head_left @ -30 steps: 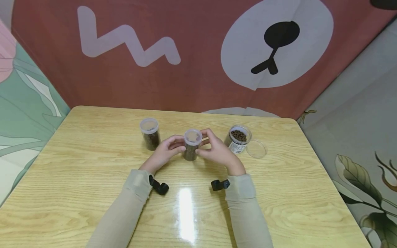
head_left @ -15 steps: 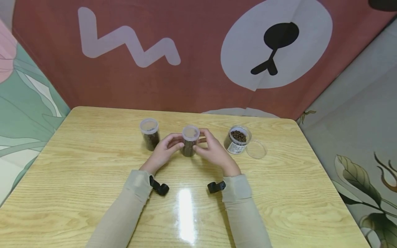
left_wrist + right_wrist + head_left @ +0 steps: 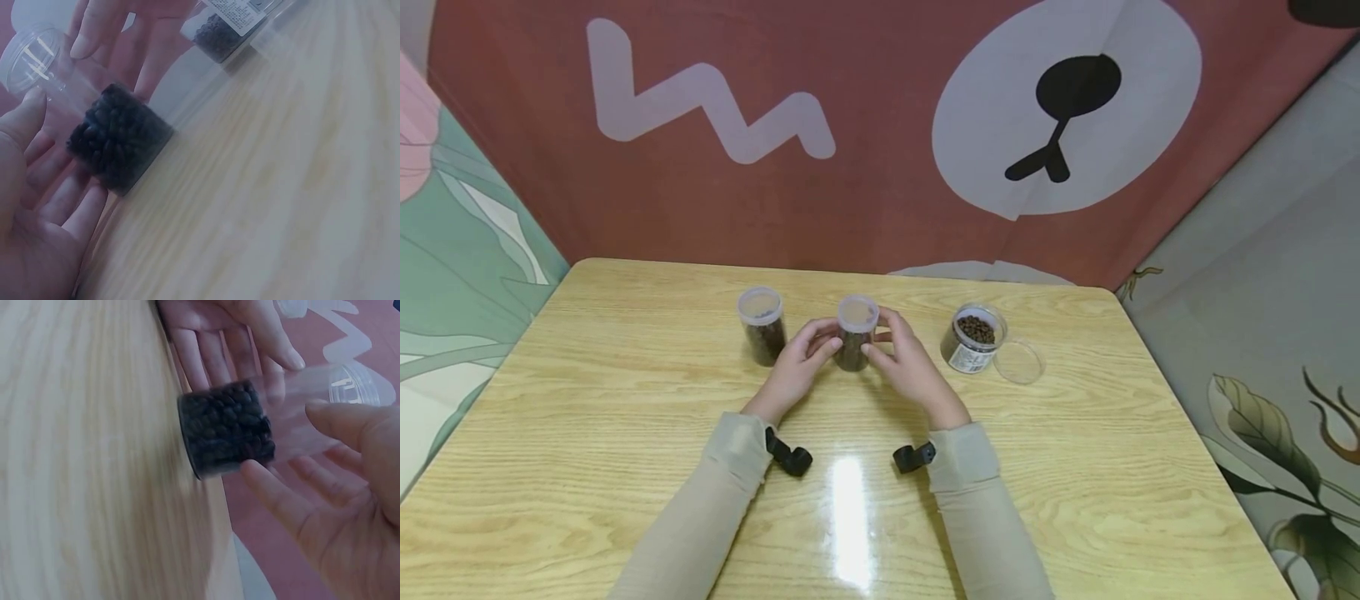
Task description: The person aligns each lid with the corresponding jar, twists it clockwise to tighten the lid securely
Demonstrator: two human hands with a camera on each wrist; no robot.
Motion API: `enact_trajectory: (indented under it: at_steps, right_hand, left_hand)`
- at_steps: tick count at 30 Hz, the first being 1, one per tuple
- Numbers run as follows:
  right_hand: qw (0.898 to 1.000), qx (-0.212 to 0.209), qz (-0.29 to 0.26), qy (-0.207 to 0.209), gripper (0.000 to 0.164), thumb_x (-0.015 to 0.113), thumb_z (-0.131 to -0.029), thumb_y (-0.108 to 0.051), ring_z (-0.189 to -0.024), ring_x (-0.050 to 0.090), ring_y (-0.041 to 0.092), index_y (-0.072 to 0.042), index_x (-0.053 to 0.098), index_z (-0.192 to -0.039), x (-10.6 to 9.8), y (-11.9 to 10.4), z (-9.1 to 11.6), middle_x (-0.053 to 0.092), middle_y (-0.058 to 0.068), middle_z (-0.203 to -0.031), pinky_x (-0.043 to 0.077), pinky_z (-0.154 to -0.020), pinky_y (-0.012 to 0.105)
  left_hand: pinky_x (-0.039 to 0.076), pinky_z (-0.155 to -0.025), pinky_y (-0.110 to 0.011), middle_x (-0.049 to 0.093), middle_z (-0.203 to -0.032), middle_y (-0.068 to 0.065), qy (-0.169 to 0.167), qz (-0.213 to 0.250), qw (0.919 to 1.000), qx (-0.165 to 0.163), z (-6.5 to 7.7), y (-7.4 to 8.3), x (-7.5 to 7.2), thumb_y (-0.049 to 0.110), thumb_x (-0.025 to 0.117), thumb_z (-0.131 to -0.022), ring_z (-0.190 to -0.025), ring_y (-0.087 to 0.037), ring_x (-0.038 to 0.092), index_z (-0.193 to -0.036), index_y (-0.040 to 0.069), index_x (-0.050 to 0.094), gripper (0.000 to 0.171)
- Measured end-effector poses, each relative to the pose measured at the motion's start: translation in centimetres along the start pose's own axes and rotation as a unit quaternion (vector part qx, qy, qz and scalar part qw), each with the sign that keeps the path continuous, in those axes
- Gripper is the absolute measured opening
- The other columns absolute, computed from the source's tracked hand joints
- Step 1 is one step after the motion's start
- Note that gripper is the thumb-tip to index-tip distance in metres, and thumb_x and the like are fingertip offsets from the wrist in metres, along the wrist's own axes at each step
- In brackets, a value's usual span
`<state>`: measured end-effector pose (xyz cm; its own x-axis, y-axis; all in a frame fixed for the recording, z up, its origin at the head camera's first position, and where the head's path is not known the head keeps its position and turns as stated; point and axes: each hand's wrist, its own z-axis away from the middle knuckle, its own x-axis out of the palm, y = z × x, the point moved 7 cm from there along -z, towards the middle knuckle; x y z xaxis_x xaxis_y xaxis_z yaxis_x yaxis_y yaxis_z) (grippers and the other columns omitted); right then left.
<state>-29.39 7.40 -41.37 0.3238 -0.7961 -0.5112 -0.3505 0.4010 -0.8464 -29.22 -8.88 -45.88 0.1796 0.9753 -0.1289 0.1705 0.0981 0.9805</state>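
At the middle of the table stands a clear lidded plastic jar (image 3: 853, 342), upright, its lower part filled with dark beans (image 3: 119, 140). My left hand (image 3: 800, 362) holds it from the left, thumb at the near side by the lid and fingers behind. From the opposite side my right hand (image 3: 910, 367) grips it, with thumb and fingers spread along its wall. In the right wrist view the base of this jar (image 3: 225, 428) is right at the tabletop. Left of it is a similar lidded jar (image 3: 763, 329) with dark contents.
To the right stands an open jar (image 3: 972, 358) with a white label, full of brown pellets (image 3: 976, 328). A clear round lid (image 3: 1020, 362) lies flat beside it. The wooden table (image 3: 587, 433) ends at a red printed backdrop (image 3: 865, 225).
Both hands have shifted the held jar slightly away and to the left, towards the back of the table. The right forearm has swung left with it; the other jars stay put.
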Motion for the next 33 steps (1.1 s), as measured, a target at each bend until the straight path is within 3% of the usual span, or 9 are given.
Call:
enact_trajectory:
  at_steps: [13,26,33]
  right_hand:
    - [0.999,0.023,-0.007,0.027,0.061,0.056,-0.105,-0.01,-0.128,0.051,0.036,-0.006,0.026,-0.158,0.3,0.2,0.0,0.039,0.021,-0.149,0.052,-0.103,0.045]
    - [0.999,0.035,-0.026,0.03,0.062,0.059,-0.104,-0.017,-0.127,0.053,0.035,-0.009,0.028,-0.157,-0.2,-0.1,0.1,0.044,0.018,-0.146,0.052,-0.102,0.049]
    - [0.998,0.039,-0.041,0.037,0.064,0.062,-0.102,-0.014,-0.123,0.056,0.035,-0.01,0.029,-0.157,-1.3,-0.9,0.4,0.05,0.017,-0.14,0.053,-0.101,0.048]
  left_hand:
    - [0.036,-0.117,-0.047,0.046,-0.151,-0.021,0.008,0.011,0.9999,-0.003,-0.1,0.1,0.3,0.018,0.052,-0.108,-0.139,-0.035,0.046,-0.149,0.001,0.044,0.044]
    - [0.035,-0.118,-0.05,0.045,-0.15,-0.021,0.014,0.008,0.9998,0.011,0.0,0.2,0.1,0.017,0.054,-0.107,-0.14,-0.037,0.044,-0.149,0.002,0.042,0.045]
    - [0.038,-0.116,-0.048,0.046,-0.149,-0.021,0.026,0.004,0.9993,0.027,0.2,1.4,0.0,0.014,0.055,-0.106,-0.141,-0.035,0.042,-0.148,0.002,0.04,0.046]
